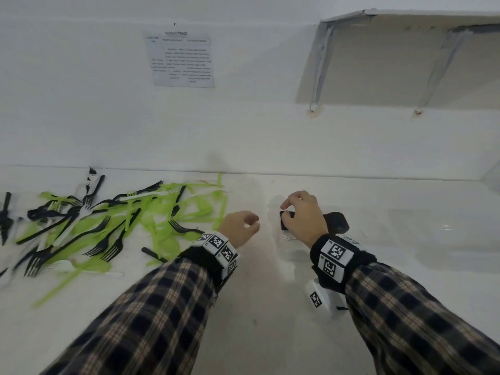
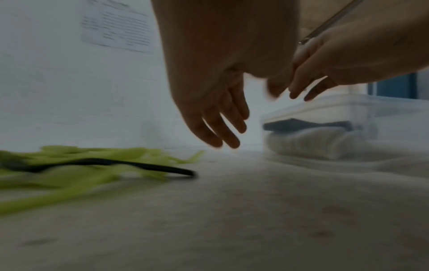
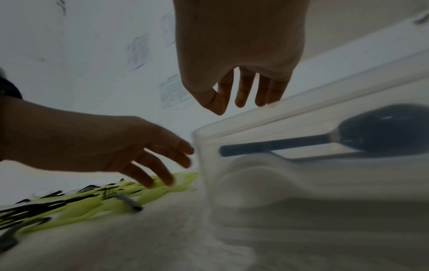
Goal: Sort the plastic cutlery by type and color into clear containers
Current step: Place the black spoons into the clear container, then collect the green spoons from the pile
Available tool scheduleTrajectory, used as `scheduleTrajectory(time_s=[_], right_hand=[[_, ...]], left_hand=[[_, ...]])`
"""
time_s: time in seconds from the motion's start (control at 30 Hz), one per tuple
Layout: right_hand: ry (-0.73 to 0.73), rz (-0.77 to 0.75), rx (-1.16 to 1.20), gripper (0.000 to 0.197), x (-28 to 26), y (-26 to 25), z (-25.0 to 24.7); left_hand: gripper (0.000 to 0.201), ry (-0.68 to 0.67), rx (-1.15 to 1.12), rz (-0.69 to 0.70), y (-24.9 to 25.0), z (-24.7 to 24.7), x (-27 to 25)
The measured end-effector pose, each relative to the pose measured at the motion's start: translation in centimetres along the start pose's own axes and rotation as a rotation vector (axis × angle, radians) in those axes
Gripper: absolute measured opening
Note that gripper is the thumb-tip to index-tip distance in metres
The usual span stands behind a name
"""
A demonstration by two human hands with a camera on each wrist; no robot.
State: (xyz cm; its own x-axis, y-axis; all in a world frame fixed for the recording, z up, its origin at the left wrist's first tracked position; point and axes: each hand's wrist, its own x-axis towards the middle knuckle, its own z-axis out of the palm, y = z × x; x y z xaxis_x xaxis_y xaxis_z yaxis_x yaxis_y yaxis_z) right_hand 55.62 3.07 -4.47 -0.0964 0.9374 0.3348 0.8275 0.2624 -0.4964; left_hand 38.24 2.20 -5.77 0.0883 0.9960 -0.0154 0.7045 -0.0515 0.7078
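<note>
A loose pile of green, black and white plastic cutlery (image 1: 108, 223) (image 2: 81, 165) (image 3: 92, 199) lies on the white table at the left. To its right stands a clear container (image 1: 295, 253) (image 2: 325, 108) (image 3: 301, 110) holding a black spoon (image 1: 335, 221) (image 2: 308, 124) (image 3: 371, 133) on top of white spoons (image 2: 308, 144). My right hand (image 1: 286, 209) (image 3: 241, 102) hovers over the container's left end, fingers relaxed and empty. My left hand (image 1: 253, 223) (image 2: 232, 132) hangs between pile and container, also empty.
More clear containers (image 1: 446, 234) sit to the right along the table. A printed sheet (image 1: 181, 59) is on the back wall, and a white shelf (image 1: 405, 63) juts out above the right side. A black fork handle (image 2: 162, 169) points out from the pile's near edge.
</note>
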Motion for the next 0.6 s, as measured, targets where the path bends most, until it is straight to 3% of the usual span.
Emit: scheduleTrajectory(time_s=[0.1,0.27,0.37,0.43,0.6], right_hand=[[0.012,-0.079,-0.041,0.016,0.5,-2.4,1.5],[0.002,-0.287,-0.030,0.019,1.7,-5.9,4.7],[-0.289,-0.174,-0.083,0.037,2.7,-6.8,6.9],[-0.482,-0.117,-0.126,0.050,3.3,-7.3,8.1],[-0.702,-0.126,-0.307,0.065,4.1,-8.4,9.9]], left_hand=[[0.016,0.091,0.295,-0.092,-2.0,-4.0,-0.8],[0.031,-0.160,0.740,-0.170,-5.3,-7.8,-2.3],[0.037,-0.298,0.789,-0.138,-7.2,-8.0,-2.6],[0.036,-0.322,0.785,-0.117,-7.9,-7.9,-2.9],[0.019,-0.317,0.739,-0.057,-8.9,-8.0,-2.8]])
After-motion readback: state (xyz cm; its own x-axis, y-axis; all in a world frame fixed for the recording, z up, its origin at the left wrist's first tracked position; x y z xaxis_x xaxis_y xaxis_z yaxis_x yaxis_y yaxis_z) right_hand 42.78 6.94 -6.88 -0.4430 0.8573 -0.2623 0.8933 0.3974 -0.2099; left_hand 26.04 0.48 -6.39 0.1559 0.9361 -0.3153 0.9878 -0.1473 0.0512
